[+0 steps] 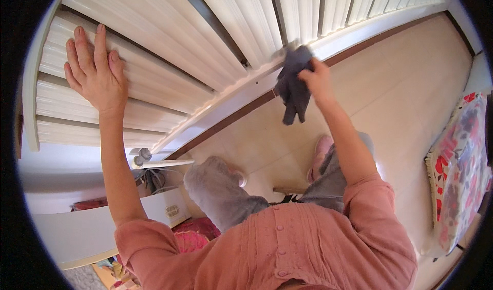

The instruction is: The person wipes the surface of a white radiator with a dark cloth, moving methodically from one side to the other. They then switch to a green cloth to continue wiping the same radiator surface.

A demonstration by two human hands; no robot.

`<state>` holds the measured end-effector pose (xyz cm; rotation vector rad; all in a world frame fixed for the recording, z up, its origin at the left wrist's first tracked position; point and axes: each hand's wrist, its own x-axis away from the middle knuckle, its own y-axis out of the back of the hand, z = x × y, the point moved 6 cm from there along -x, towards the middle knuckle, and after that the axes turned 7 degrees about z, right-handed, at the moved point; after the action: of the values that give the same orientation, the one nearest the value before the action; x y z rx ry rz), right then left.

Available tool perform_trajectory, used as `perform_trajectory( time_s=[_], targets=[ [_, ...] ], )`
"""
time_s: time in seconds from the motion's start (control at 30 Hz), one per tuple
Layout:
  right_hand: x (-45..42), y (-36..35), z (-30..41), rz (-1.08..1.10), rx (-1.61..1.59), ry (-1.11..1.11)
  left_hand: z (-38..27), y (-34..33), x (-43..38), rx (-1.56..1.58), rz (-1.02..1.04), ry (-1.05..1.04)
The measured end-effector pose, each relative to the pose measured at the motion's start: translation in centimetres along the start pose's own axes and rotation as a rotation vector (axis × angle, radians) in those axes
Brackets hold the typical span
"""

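Note:
A white panelled radiator [169, 59] runs along the wall before me, with dark gaps between its ribbed sections. On its left part my left hand [96, 68] lies flat, fingers spread, holding nothing. My right hand [317, 78] grips a dark grey cloth [294, 82] at the radiator's lower edge; the cloth is bunched at the top and hangs down in loose ends. Hand and cloth are somewhat blurred. Whether the cloth touches the radiator I cannot tell for certain.
Beneath the radiator are a pipe valve [142, 157] and cables [156, 178], beside a white cabinet or box edge [92, 222]. Beige floor tiles [389, 78] with a brown skirting strip run below. A floral-covered item [458, 174] stands at the right. My legs and pink shoes are below.

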<state>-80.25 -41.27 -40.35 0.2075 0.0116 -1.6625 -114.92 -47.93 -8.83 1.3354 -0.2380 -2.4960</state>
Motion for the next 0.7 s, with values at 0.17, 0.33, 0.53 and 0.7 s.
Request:
perform_trajectory(
  time_s=[0.17, 0.33, 0.53, 0.7],
  targets=[
    [-3.4, 6.6, 2.4, -0.330, -0.387, 0.025, 0.4, 0.5, 0.8, -0.010, -0.005, 0.000],
    [-5.3, 4.2, 0.7, -0.477, 0.609, 0.098, -0.3, 0.1, -0.1, 0.002, -0.042, 0.016],
    [-2.5, 0.0, 1.3, -0.165, 0.498, 0.017, 0.5, 0.2, 0.4, -0.003, 0.002, 0.031],
    [-2.3, -0.1, -0.4, -0.053, 0.325, 0.043, 0.2, -0.2, 0.4, 0.049, -0.033, 0.004]
  ],
)
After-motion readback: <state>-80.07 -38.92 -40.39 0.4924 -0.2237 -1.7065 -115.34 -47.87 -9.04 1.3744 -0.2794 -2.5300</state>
